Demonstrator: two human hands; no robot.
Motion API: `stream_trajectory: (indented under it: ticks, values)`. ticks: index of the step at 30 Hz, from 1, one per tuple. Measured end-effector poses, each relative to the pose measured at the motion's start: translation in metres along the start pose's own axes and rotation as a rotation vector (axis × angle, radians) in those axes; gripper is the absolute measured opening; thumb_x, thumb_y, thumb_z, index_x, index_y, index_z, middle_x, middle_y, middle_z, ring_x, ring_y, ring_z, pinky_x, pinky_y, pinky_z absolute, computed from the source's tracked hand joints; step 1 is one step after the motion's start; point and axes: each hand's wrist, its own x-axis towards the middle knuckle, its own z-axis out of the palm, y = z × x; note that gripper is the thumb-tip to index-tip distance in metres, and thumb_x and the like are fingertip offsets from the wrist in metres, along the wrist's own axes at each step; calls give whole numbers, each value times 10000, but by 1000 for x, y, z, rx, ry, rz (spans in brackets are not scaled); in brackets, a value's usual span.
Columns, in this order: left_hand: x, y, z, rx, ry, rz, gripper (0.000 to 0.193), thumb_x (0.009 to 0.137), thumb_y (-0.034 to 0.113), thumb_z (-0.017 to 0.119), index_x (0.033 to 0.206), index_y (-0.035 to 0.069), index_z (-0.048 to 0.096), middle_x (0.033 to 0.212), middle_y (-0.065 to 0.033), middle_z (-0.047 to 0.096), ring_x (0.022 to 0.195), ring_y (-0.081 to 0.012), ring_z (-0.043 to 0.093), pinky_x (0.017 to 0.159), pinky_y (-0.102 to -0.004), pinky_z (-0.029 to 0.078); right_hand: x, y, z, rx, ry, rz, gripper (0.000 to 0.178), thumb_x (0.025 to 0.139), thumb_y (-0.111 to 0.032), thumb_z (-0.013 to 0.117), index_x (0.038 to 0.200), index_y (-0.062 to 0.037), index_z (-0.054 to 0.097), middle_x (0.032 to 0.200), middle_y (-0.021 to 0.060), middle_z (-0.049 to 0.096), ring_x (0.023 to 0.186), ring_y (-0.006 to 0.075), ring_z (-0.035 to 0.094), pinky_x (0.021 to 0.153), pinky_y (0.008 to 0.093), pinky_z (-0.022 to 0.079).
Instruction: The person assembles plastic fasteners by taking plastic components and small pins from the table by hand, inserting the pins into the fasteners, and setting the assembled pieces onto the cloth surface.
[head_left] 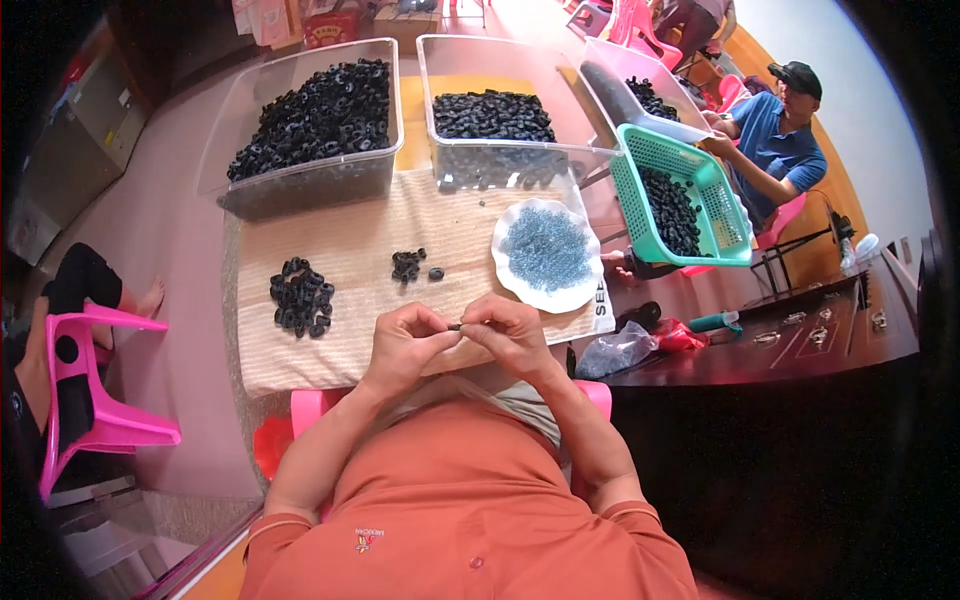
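Over the near edge of the cloth-covered table point(360, 355), my left hand point(408, 340) and my right hand point(508, 335) meet, fingertips pinched together. Between them is a small dark piece point(455, 327), mostly covered by the fingers. Beyond my hands lies a small cluster of black ring-like parts point(407, 266), with one part lying just apart from it. A larger pile of black parts point(301, 298) sits to the left. A white scalloped plate point(549, 298) heaped with clear bluish beads point(548, 248) stands to the right of my hands.
Two clear plastic bins point(300, 170) point(500, 150) of black parts stand at the table's far side. A green basket point(640, 225) holds more at the right. Across from it sits a person in a blue shirt point(785, 150). A pink stool point(110, 420) stands left; a dark wooden surface point(760, 350) lies right.
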Motion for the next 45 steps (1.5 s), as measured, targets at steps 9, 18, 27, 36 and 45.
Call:
stream_trajectory:
  ticks: [9,18,27,36,45]
  values:
    - [6,-1,-8,-100,-56,-62,124,867,-13,808,934,4,705,885,-52,747,813,-97,699,747,-246,583,5,5,-1,170,-41,182,87,913,16,756,997,19,735,1010,57,706,926,107,652,813,263,525]
    - [6,6,-4,-141,21,-60,130,887,6,804,980,1,714,911,-71,759,828,-113,718,761,-250,589,5,-5,22,-459,145,-331,222,904,25,690,1125,35,673,1036,182,677,885,329,694,754,367,560]
    - [7,-2,0,-200,39,-46,130,893,-5,801,982,12,708,930,-57,755,838,-99,710,766,-242,585,2,-14,28,-866,132,-563,453,793,-9,724,1223,73,609,1055,185,651,902,350,661,752,402,572]
    - [2,-4,4,-169,23,-71,116,901,14,803,957,19,702,886,-28,738,779,-80,684,716,-230,570,1,-15,30,-900,128,-658,398,760,6,755,1132,44,621,929,159,668,768,327,664,639,393,553]
    - [21,39,20,26,83,96,108,905,61,809,910,29,706,816,-3,720,739,-53,645,661,-224,526,8,-21,17,-707,304,-503,420,836,-82,799,1212,-7,627,1102,194,694,933,344,708,753,395,588]
